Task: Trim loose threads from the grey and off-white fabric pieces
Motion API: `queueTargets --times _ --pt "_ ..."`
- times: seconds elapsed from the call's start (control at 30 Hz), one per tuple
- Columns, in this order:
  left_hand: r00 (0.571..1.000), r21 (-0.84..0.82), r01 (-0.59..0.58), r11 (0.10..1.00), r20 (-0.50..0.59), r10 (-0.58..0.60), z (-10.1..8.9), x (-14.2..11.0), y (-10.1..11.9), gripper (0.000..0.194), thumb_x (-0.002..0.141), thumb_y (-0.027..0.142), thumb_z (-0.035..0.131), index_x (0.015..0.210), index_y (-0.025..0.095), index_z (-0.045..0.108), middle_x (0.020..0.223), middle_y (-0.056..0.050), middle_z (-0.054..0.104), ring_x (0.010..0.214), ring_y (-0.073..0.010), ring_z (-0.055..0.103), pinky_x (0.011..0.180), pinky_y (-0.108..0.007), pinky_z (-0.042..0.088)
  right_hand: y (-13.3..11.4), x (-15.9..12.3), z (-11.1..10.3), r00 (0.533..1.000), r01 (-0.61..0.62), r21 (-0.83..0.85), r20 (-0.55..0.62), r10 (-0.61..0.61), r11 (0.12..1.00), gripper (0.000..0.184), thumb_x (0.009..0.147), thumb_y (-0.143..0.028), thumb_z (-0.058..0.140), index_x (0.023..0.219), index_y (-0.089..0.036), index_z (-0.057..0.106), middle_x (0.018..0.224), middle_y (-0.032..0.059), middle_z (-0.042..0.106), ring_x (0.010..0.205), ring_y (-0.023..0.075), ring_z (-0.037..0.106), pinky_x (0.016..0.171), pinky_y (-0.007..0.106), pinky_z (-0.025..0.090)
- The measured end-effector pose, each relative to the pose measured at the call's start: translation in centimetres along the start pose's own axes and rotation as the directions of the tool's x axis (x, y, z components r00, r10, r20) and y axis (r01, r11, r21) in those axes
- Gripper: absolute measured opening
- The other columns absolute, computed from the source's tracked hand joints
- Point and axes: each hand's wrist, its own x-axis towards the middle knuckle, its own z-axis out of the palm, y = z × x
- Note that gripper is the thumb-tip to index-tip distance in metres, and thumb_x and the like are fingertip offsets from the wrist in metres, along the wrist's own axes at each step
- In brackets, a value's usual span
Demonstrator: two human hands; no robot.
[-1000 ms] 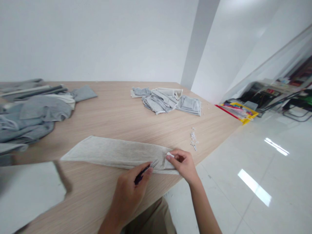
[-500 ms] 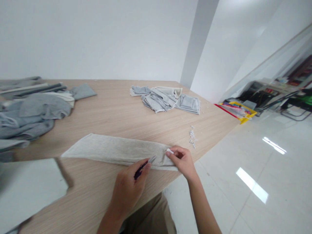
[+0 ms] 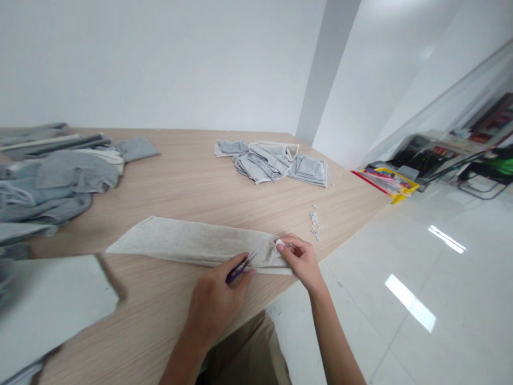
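A long pale grey piece of cloth [image 3: 188, 239] lies flat along the front of the table, its pointed end to the left. My left hand [image 3: 213, 295] grips dark purple thread snips [image 3: 237, 270] between thumb and fingers, blades apart and directed at the right part of the cloth. Pinched between the thumb and fingers of my right hand [image 3: 301, 261] is the gathered right end of the cloth. A small white bit [image 3: 279, 242] shows at those fingertips; whether it is thread or fabric I cannot tell.
Grey garments [image 3: 76, 174] are heaped on the left, behind a pale board-like slab [image 3: 52, 305]. Folded grey cloths [image 3: 266, 160] lie at the back. White scraps [image 3: 315, 222] are scattered right of my hands. Beyond the table's right edge stands a yellow tray [image 3: 404, 187].
The snips' blades have spread wider and my left thumb has moved off to the right. My right hand still pinches the cloth. The whole view has shifted slightly.
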Motion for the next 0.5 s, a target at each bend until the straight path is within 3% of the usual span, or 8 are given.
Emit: queueTargets --times 0.1,0.23,0.4,0.5 --pt "0.997 0.083 -0.032 0.996 0.073 0.026 0.0 0.0 0.4 0.037 0.091 0.042 0.057 0.124 0.026 0.065 0.115 -0.006 0.075 0.097 -0.0253 0.072 0.086 -0.038 0.055 0.0 -0.5 -1.0 0.996 0.059 -0.026 0.061 -0.058 0.998 0.02 0.086 -0.036 0.068 0.091 -0.019 0.075 0.099 0.0094 0.07 0.082 0.017 0.06 0.064 0.026 0.044" --pt "0.988 0.201 -0.068 0.977 0.152 0.038 0.0 -0.1 1.1 0.034 0.092 0.035 0.055 0.124 0.028 0.067 0.115 -0.008 0.074 0.097 -0.03 0.072 0.083 -0.041 0.055 0.2 -0.9 -2.4 0.997 0.077 -0.198 0.015 -0.075 0.977 0.016 0.084 -0.03 0.068 0.093 -0.019 0.076 0.098 0.009 0.069 0.073 0.0143 0.057 0.059 0.025 0.043" --pt "0.981 0.291 -0.082 0.953 0.192 0.025 -0.1 -0.3 1.7 0.036 0.092 0.027 0.051 0.125 0.026 0.066 0.111 -0.009 0.076 0.092 -0.0312 0.072 0.076 -0.04 0.054 1.1 -2.0 -4.1 0.993 -0.052 -0.233 -0.115 0.026 0.971 0.024 0.078 -0.033 0.074 0.094 -0.016 0.074 0.079 0.0039 0.064 0.062 0.0117 0.053 0.054 0.024 0.041" --pt "0.982 0.304 -0.084 0.949 0.189 0.026 -0.1 -0.2 1.9 0.034 0.094 0.027 0.049 0.123 0.026 0.067 0.111 -0.009 0.076 0.094 -0.0301 0.072 0.078 -0.039 0.054 1.1 -3.3 -4.8 0.992 -0.096 -0.187 -0.098 0.079 0.978 0.029 0.076 -0.034 0.077 0.098 -0.015 0.072 0.073 0.0014 0.063 0.06 0.0117 0.053 0.055 0.024 0.043"
